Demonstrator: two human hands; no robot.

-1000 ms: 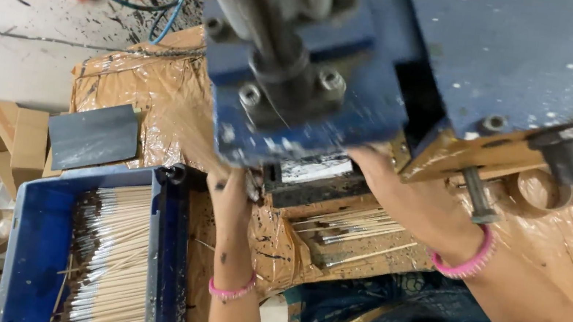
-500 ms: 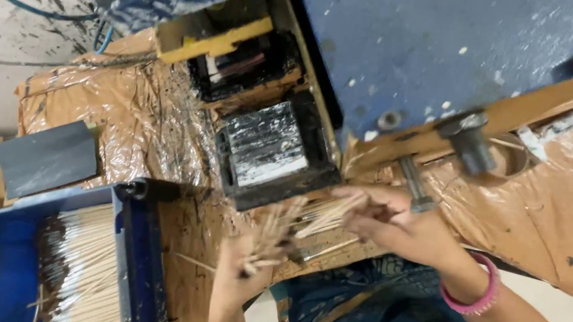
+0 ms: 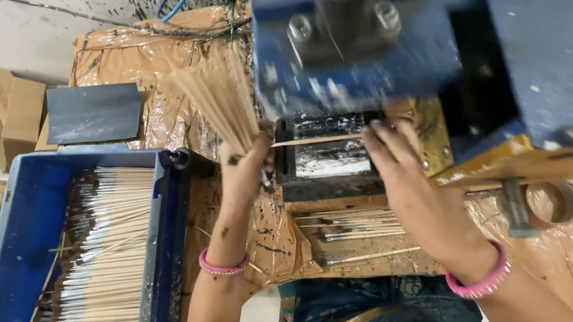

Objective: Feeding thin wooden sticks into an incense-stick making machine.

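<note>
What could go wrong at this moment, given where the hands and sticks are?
The right hand reaches across the black tray directly beneath the blue machine head; fingers might get caught if it descends. The left hand grips a fanned bundle of thin sticks by one end; some may slip. Loose sticks lie near the table edge and may roll off.

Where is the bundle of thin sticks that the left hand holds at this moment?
In the head view, the bundle of thin sticks fans up from the left hand, left of centre, above the blue tray and beside the black slot of the blue machine.

Stick bundle [image 3: 216, 104] in left hand [image 3: 245, 167]
</note>
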